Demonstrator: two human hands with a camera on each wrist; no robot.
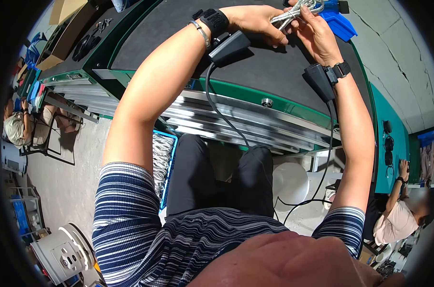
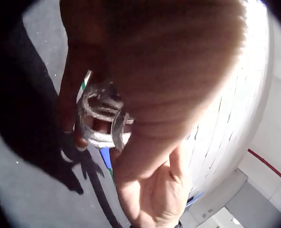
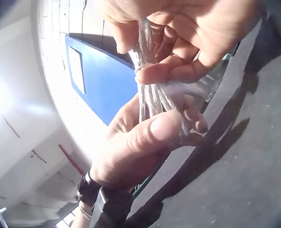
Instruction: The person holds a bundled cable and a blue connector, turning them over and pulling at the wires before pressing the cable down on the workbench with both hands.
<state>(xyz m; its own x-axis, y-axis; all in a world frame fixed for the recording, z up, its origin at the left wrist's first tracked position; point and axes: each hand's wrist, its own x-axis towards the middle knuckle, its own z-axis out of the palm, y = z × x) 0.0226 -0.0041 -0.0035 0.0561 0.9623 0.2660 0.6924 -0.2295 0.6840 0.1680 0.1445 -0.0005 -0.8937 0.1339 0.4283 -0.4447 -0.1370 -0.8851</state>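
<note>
A coiled bundle of silvery, clear-sheathed cable [image 1: 286, 17] is held between both hands above the dark bench mat at the top of the head view. The left hand [image 1: 260, 21] grips one end of the bundle, thumb along it. The right hand [image 1: 317, 38] pinches the middle of the bundle. In the right wrist view the strands [image 3: 152, 97] run between the left hand [image 3: 135, 147] and the right hand [image 3: 193, 42], gathered at a narrow tie. Loops [image 2: 100, 116] show beneath the left hand in the left wrist view.
A blue bin [image 1: 339, 25] stands just beyond the right hand. The dark mat [image 1: 155, 33] covers the bench. Below, a blue-edged crate [image 1: 163, 162] holds many similar bundles, beside a white round stool [image 1: 290, 182]. Other people sit at far left and right.
</note>
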